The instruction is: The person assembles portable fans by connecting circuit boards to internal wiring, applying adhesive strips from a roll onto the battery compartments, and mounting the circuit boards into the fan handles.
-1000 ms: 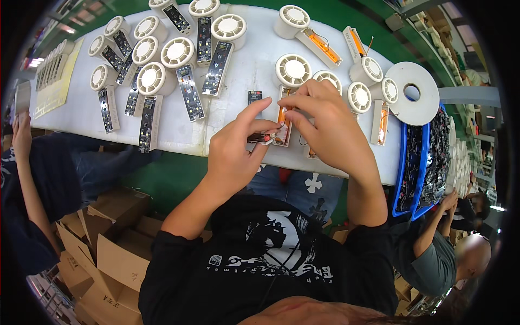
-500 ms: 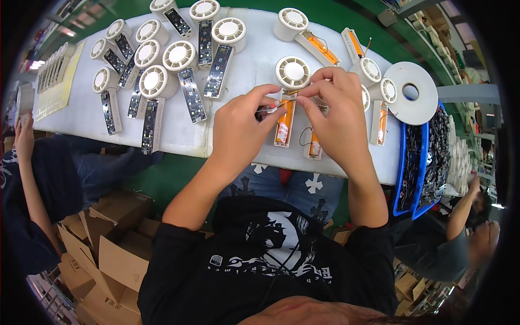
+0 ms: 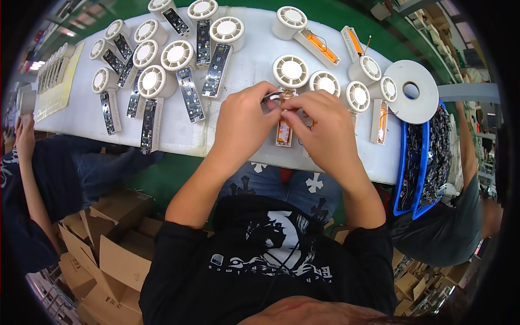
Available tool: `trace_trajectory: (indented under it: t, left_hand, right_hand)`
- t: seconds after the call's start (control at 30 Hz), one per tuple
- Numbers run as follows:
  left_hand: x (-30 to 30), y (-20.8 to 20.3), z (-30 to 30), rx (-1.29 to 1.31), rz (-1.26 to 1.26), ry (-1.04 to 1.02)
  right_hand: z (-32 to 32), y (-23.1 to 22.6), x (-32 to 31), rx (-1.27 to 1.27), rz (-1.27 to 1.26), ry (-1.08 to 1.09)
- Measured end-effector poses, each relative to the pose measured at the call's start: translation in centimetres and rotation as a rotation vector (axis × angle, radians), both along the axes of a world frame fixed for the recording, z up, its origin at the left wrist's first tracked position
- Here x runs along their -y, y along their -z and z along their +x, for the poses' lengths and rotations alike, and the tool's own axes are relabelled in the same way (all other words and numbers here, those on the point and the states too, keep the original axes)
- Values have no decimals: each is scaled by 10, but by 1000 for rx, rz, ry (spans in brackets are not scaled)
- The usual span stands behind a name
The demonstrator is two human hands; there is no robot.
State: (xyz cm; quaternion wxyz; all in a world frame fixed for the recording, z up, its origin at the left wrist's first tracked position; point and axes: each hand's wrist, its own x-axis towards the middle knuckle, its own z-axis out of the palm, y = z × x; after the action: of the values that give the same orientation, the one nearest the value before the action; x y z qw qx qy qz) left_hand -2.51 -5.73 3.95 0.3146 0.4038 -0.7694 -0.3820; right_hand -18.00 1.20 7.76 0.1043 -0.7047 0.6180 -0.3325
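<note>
My left hand (image 3: 244,119) is closed around a small dark part with a white piece (image 3: 272,97), much of it hidden by the fingers. Against it, my right hand (image 3: 327,122) is closed in a pinch, its fingertips meeting the left ones; what they hold is too small to make out. Both hands are over the opened handle of a white handheld fan, its round grilled head (image 3: 291,71) lying just beyond them. An orange battery (image 3: 284,134) shows in that handle below my fingers.
Several white fans with dark circuit boards (image 3: 189,95) fill the table's left part. More fans with orange batteries (image 3: 319,47) lie at the back and right. A white reel (image 3: 398,92) and blue bins (image 3: 416,162) of black parts stand at right. Other people sit on both sides.
My right hand has moved left and down, and its fingertips have come together with the left ones. Two fan heads right of the centre fan have come into view.
</note>
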Motion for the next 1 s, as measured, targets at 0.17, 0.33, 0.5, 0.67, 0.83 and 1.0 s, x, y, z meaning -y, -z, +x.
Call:
trace_trajectory:
  t: [0.17,0.33,0.5,0.67,0.83,1.0]
  left_hand:
    - [-3,-13,22,-57,313,-86]
    - [-4,-3,41,-572,931,91]
    - [-6,-4,38,-611,1026,119]
    - [-6,-1,37,-555,984,106]
    - [-4,7,36,-536,907,113]
    - [-6,11,32,-425,794,55]
  right_hand:
    - [-11,13,1,61,-25,-43]
    - [-12,7,5,-55,-57,-122]
    - [-10,12,11,-83,-100,-112]
    - [-3,16,15,-61,-190,-73]
    - [-2,15,14,-97,-91,-52]
    - [-3,21,15,-57,-144,-39]
